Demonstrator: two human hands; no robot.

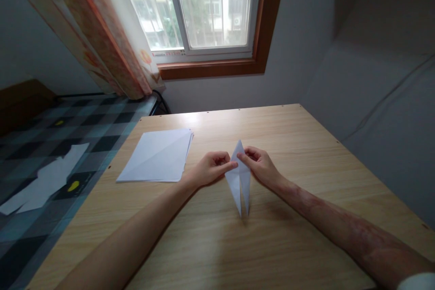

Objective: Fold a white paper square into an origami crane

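A white folded paper (240,181), long and kite-shaped with two pointed tips toward me, lies on the wooden table (288,145). My left hand (210,168) pinches its left edge near the upper part, fingers curled. My right hand (258,164) pinches the paper's right side at the same height, fingers closed on it. Both fingertips nearly meet over the paper's middle fold.
A stack of white paper sheets (158,161) lies on the table to the left of my hands. Left of the table is a bed with a checked cover (50,145) and white paper scraps (44,179). A window (200,9) and curtain (112,45) stand behind.
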